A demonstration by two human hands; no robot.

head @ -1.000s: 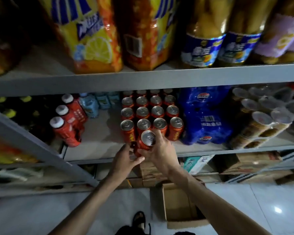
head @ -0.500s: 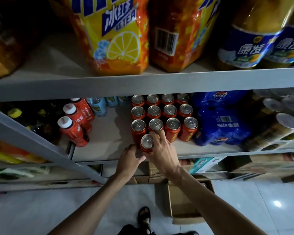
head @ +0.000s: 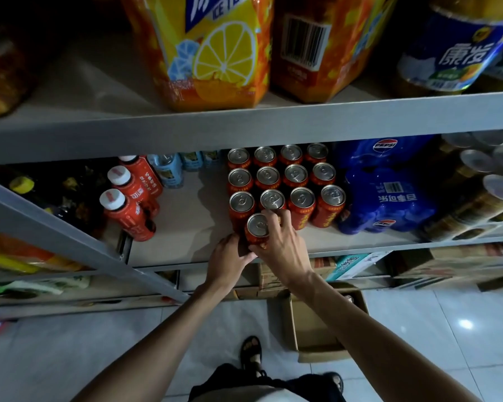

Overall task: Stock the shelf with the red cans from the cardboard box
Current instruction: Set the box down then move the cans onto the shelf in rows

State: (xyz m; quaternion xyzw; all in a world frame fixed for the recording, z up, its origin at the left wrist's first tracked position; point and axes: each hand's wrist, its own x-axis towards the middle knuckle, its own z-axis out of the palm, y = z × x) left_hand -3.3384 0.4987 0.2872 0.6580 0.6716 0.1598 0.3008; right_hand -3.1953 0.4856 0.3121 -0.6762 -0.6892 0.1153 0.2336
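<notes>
Several red cans (head: 295, 176) with silver tops stand in rows on the middle shelf (head: 192, 227). In front of the rows, at the left end, my right hand (head: 285, 245) grips one more red can (head: 257, 227) from the right side, upright at the shelf's front. My left hand (head: 230, 261) cups the lower left of the same can, with the thumb under my right hand. The can's base is hidden by both hands. The open cardboard box (head: 314, 340) sits on the floor below my right forearm, its inside mostly hidden.
Red bottles with white caps (head: 128, 210) stand to the left of the cans, and a blue Pepsi pack (head: 386, 198) is close on the right. Large iced-tea packs (head: 215, 53) fill the upper shelf. A slanted grey bar (head: 70, 236) crosses the left. Cartons line the floor-level shelf.
The can, tilted and raised a second ago, has come down upright at the front of the rows. Both hands stayed on it and moved slightly forward.
</notes>
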